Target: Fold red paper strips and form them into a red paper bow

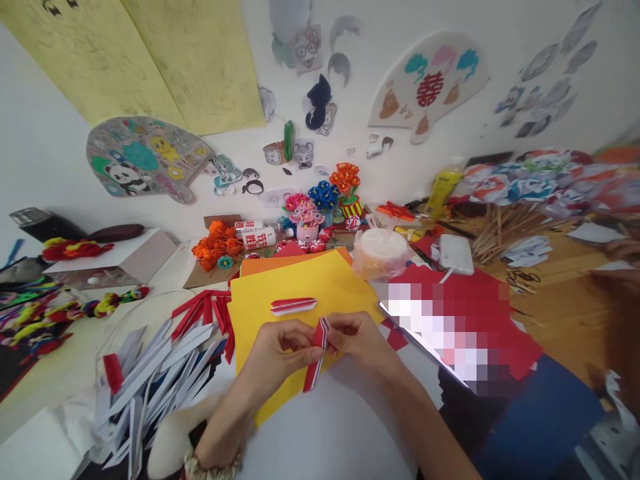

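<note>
My left hand [287, 350] pinches a folded red-and-white paper strip [313, 373] between thumb and fingers. At its bent upper end, my right hand [353, 337] grips the same strip. The strip slants, its lower end hanging free over a grey-white surface. Just beyond my hands, another folded red-and-white paper piece [294, 305] lies on a stack of yellow paper sheets [255, 287]. To the left are many loose white folded strips [165, 360] and a bunch of red strips [203, 310].
A phone [430, 343] with a blurred screen lies on red paper [525, 347] at right. Behind stand a lidded cup [383, 247], a white power bank [456, 253] and paper flowers [345, 180]. Scissors [523, 280] rest on the wooden table. Part of another person's hand [623, 250] shows far right.
</note>
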Motion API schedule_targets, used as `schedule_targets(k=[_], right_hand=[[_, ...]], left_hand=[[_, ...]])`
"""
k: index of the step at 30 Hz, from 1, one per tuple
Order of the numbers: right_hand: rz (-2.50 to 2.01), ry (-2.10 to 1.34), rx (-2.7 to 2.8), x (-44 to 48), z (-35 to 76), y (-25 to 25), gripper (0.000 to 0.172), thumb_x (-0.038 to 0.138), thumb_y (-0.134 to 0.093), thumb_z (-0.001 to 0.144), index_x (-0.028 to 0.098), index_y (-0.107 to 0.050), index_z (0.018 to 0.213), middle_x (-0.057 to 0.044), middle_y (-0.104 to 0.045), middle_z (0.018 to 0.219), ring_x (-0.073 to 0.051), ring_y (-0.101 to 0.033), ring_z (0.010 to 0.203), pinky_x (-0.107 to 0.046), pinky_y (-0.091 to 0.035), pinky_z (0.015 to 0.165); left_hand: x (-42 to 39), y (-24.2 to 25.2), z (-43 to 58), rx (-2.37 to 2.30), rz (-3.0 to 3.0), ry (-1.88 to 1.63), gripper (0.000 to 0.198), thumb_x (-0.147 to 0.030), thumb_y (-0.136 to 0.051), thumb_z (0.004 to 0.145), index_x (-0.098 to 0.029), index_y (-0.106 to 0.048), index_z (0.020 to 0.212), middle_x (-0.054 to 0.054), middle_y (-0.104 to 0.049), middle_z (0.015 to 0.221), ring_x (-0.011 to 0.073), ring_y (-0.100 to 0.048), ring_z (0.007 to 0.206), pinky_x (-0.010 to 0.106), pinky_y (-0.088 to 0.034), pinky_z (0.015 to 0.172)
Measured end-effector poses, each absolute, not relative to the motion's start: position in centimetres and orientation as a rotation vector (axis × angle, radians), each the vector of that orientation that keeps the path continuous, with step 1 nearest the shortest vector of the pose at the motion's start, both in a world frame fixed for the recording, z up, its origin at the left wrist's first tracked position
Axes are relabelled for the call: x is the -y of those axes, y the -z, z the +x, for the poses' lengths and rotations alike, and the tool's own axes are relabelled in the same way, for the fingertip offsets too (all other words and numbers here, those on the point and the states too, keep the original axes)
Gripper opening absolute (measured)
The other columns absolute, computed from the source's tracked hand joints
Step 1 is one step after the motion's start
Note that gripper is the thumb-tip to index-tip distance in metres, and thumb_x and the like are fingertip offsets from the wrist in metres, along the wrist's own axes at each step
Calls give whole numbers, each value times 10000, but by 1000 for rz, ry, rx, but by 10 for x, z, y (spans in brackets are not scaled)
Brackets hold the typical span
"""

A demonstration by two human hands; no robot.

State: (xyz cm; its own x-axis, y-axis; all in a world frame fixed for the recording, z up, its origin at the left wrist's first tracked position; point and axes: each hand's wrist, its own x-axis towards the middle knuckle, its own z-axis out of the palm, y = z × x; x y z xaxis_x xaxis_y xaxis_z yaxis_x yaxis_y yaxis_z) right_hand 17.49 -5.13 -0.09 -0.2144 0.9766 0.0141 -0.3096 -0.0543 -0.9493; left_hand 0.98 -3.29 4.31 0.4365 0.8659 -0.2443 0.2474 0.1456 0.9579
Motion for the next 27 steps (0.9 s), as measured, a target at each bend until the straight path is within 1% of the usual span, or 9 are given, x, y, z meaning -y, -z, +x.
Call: schedule_targets(k=[3,9,11,13,15,18,21,25,27], right_hand=[[-871,-1518,1083,52,174,1,474,602,-718,650,132,-706,706,-9,-568,607,-113,-492,558,-251,-400,561],[-844,-1514,1152,54,174,-1,454,600,-632,747,154,-708,715,-8,-562,626,-123,-498,603,-255,-408,595],[-846,-1480,1163,54,172,-1,437,594,-669,711,160,-710,731,-19,-580,684,-137,-517,647,-263,-416,614],[-908,-1388,1171,54,168,-1,396,550,-739,651,168,-713,749,-21,-584,719,-144,-523,670,-263,-412,610],[-990,-1274,1180,54,165,-2,340,500,-758,650,171,-706,719,-12,-568,695,-140,-513,655,-258,-401,591],[-1031,-1194,1194,54,164,-3,299,455,-714,720,170,-672,639,-2,-535,641,-132,-492,629,-252,-389,575],[-1012,-1216,1158,53,167,-4,289,432,-698,743,168,-658,633,2,-531,629,-124,-481,609,-248,-379,560],[-973,-1269,1111,53,171,-4,294,434,-689,755,164,-659,645,9,-531,610,-115,-481,588,-248,-378,557],[-978,-1290,1085,54,172,-3,294,445,-682,762,162,-681,684,4,-552,621,-113,-488,583,-250,-393,565]], left_hand=[[32,-44,10,-1095,1421,-577,295,-336,-810,585,-122,-677,737,-12,-615,584,88,-492,545,211,-354,541],[32,-41,5,-1083,1450,-571,309,-378,-783,614,-123,-666,745,25,-659,666,110,-530,593,227,-379,578],[32,-38,5,-1104,1469,-592,303,-390,-771,623,-129,-655,724,5,-627,626,100,-507,568,221,-367,559],[31,-35,5,-1152,1518,-610,293,-397,-753,640,-131,-648,701,-14,-584,580,90,-471,540,216,-349,534],[31,-32,7,-1200,1581,-622,278,-398,-722,673,-131,-651,700,-18,-564,567,90,-455,534,215,-346,527],[32,-31,9,-1242,1696,-627,241,-384,-662,736,-144,-671,753,-15,-568,583,98,-462,548,218,-358,541],[32,-32,11,-1271,1910,-632,208,-373,-644,765,-171,-687,740,-14,-563,606,107,-461,583,220,-355,564],[33,-35,10,-1146,2025,-590,222,-367,-583,827,-184,-687,759,9,-624,732,122,-518,682,216,-386,634],[35,-36,10,-1109,1986,-505,250,-358,-558,843,-172,-660,712,-5,-613,663,111,-508,631,208,-381,613]])
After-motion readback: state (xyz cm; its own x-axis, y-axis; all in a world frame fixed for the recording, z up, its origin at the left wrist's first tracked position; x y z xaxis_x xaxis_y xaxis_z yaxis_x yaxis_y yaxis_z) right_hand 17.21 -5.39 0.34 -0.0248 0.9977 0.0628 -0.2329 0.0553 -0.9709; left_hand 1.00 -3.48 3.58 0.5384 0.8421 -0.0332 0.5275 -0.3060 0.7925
